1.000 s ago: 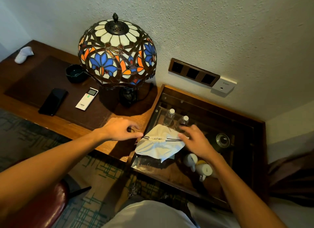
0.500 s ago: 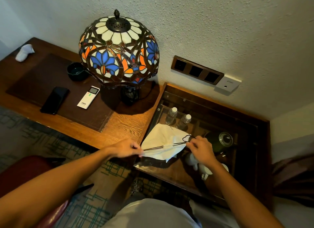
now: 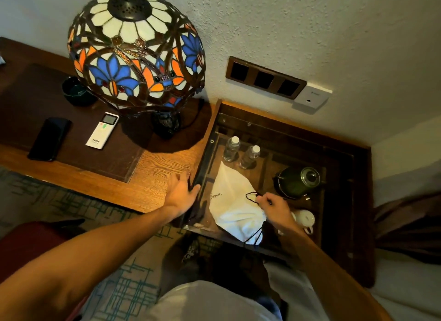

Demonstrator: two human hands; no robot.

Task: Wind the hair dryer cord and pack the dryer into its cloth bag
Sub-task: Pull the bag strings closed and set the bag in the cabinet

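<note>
The white cloth bag [image 3: 235,207] lies bulging on the glass top [image 3: 269,243] of the low cabinet, its black drawstring [image 3: 251,196] looped near its gathered mouth. My right hand [image 3: 274,206] pinches the drawstring at the bag's right side. My left hand [image 3: 182,189] rests flat on the desk corner, fingers against the dark edge of the cabinet frame [image 3: 202,167], holding nothing. The hair dryer and its cord are not visible; the bag hides whatever is inside.
A stained-glass lamp [image 3: 136,50] stands on the wooden desk [image 3: 157,170] with a white remote [image 3: 102,130], a black phone [image 3: 50,139] and a dark bowl [image 3: 77,93]. Under the glass are two water bottles [image 3: 241,151], a kettle [image 3: 298,182] and white cups [image 3: 304,219].
My left hand has let go of the drawstring and moved onto the desk edge. The bag has turned, its mouth now toward my right hand, which keeps the cord.
</note>
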